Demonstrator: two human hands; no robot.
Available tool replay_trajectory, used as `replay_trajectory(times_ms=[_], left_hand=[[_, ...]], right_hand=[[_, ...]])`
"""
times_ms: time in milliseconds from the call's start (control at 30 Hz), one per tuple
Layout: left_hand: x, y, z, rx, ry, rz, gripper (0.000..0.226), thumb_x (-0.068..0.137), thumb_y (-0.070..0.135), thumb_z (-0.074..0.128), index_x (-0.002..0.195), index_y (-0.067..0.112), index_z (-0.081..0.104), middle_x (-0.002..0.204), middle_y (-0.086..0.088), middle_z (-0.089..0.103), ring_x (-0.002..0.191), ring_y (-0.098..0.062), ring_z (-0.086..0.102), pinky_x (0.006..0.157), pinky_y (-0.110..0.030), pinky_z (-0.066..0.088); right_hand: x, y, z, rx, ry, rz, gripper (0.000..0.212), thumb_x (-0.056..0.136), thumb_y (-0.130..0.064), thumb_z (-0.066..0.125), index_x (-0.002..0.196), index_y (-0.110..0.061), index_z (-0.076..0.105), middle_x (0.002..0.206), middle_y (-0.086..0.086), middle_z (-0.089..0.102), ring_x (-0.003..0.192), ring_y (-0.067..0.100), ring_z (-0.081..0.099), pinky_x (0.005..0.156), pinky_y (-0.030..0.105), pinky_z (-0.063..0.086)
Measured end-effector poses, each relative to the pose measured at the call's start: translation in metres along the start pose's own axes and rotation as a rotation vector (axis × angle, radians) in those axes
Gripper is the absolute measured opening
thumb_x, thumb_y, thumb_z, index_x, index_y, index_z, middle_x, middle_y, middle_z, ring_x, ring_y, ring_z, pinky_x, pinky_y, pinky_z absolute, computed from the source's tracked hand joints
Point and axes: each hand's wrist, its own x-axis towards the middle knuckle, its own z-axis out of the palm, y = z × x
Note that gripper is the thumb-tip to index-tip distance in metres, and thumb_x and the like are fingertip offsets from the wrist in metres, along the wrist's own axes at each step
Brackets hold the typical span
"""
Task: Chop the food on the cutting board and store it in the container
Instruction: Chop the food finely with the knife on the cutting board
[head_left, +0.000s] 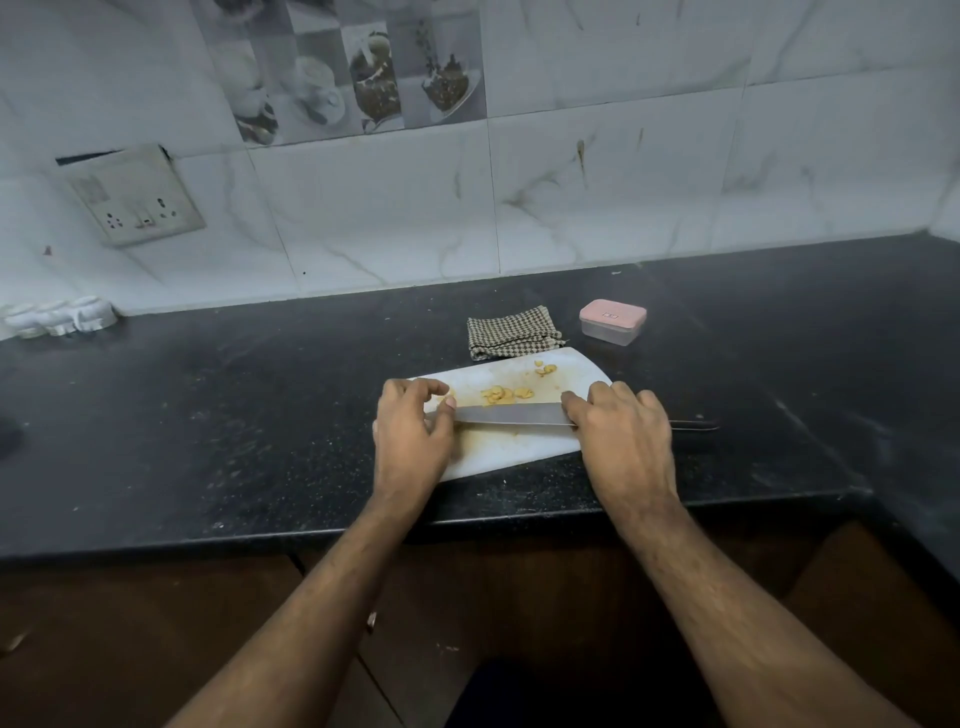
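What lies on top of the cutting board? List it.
On the white cutting board: yellow chopped food pieces, and a knife held by the right hand and left hand. The hands cover parts of the board.

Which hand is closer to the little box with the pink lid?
Right. The right hand grips the knife just in front of the small clear plastic box with the pink lid; the left hand is farther off to the left.

Your two hands sit on white cutting board (519, 447) near counter (234, 415) front edge, knife (511, 414) lying across board between them. Behind board: checkered cloth (511, 332) touching its far edge, pink-lidded container (613, 322) just beside cloth, lid on. Counter left of board open to white figurines (60, 317) by wall; right stretch open too.
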Motion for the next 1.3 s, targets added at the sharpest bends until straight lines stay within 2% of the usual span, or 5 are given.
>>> replay_trajectory(times_ms=[300,633,933,1167,1300], left_hand=[[0.02,-0.005,-0.009,-0.09,-0.211,-0.194,0.011,0.092,0.024,0.077,0.081,0.023,0.079,0.075,0.012,0.075,0.07,0.005,0.065,0.062,-0.005,0.043],[0.033,0.002,-0.001,-0.224,-0.114,-0.196,0.012,0.091,0.023,0.078,0.082,0.016,0.074,0.072,0.004,0.074,0.051,0.004,0.059,0.05,-0.016,0.045],[0.05,0.0,-0.003,-0.343,-0.187,-0.205,0.007,0.097,0.015,0.071,0.095,0.017,0.077,0.082,0.004,0.078,0.08,-0.011,0.075,0.084,-0.034,0.062],[0.036,0.011,0.0,-0.195,-0.278,-0.086,0.006,0.094,0.023,0.075,0.091,0.022,0.079,0.078,0.008,0.075,0.061,0.006,0.062,0.057,-0.011,0.044],[0.038,0.019,0.007,0.062,-0.408,-0.028,0.013,0.09,0.038,0.077,0.085,0.026,0.082,0.062,0.018,0.066,0.062,-0.003,0.056,0.067,-0.025,0.045]], right_hand=[[0.0,0.001,0.003,0.033,0.025,0.013,0.045,0.098,-0.022,0.06,0.141,-0.03,0.056,0.105,-0.002,0.059,0.099,0.018,0.055,0.077,0.035,0.038],[0.002,-0.001,-0.001,0.049,-0.044,0.024,0.038,0.097,-0.026,0.063,0.134,-0.031,0.058,0.107,-0.002,0.057,0.102,0.016,0.054,0.085,0.037,0.043],[0.003,0.0,0.0,0.039,-0.048,0.04,0.03,0.097,-0.025,0.063,0.126,-0.031,0.063,0.102,-0.003,0.058,0.098,0.015,0.054,0.083,0.036,0.044],[0.003,-0.001,0.0,0.019,-0.036,0.035,0.026,0.097,-0.022,0.061,0.121,-0.03,0.065,0.097,-0.003,0.056,0.093,0.016,0.053,0.077,0.034,0.04],[0.003,-0.001,0.0,0.012,-0.039,0.023,0.03,0.097,-0.023,0.062,0.126,-0.031,0.063,0.1,-0.002,0.057,0.094,0.015,0.053,0.077,0.034,0.041]])
